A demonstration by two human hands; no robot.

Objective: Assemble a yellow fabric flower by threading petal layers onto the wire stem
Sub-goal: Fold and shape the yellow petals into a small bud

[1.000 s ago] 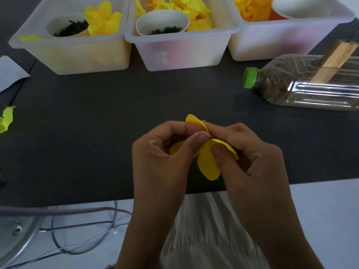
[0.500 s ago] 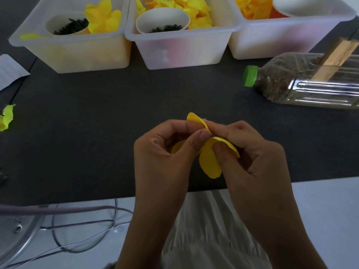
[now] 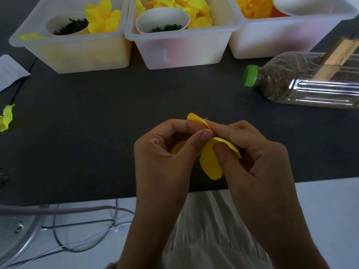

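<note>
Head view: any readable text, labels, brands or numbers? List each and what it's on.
No text can be read.
Paper sheet at the left edge: faint ruled lines only, any writing too blurred to read.
Clear bottle with the green cap: no label visible.
Three translucent bins and the white cups inside them: no markings visible.

The person's left hand (image 3: 165, 158) and right hand (image 3: 258, 162) are bare, without gloves, rings or a watch. Both forearms are bare too, and no sleeve reaches them in the head view. The nails on the fingers (image 3: 206, 135) are short and plain, without polish. Below the forearms a pale, cream-white garment (image 3: 209, 235) covers the lap, its thin cloth falling in long soft folds.
</note>
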